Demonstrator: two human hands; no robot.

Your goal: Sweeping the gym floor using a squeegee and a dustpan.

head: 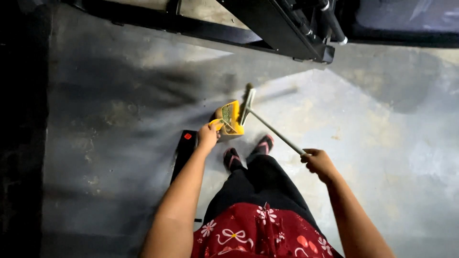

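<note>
My left hand (208, 135) grips the handle of a yellow dustpan (231, 118), held just above the grey concrete floor in front of my feet; some debris lies in the pan. My right hand (319, 162) holds the end of a thin grey broom handle (275, 132). The handle slants up-left to a pale broom head (248, 101) that rests against the dustpan's right edge. My two feet in sandals (248, 152) stand right behind the pan.
A flat black object with a red spot (184, 153) lies on the floor left of my feet. A black metal frame (277, 26) crosses the top. A dark wall edge (21, 134) runs along the left. Stained concrete (382, 124) spreads to the right.
</note>
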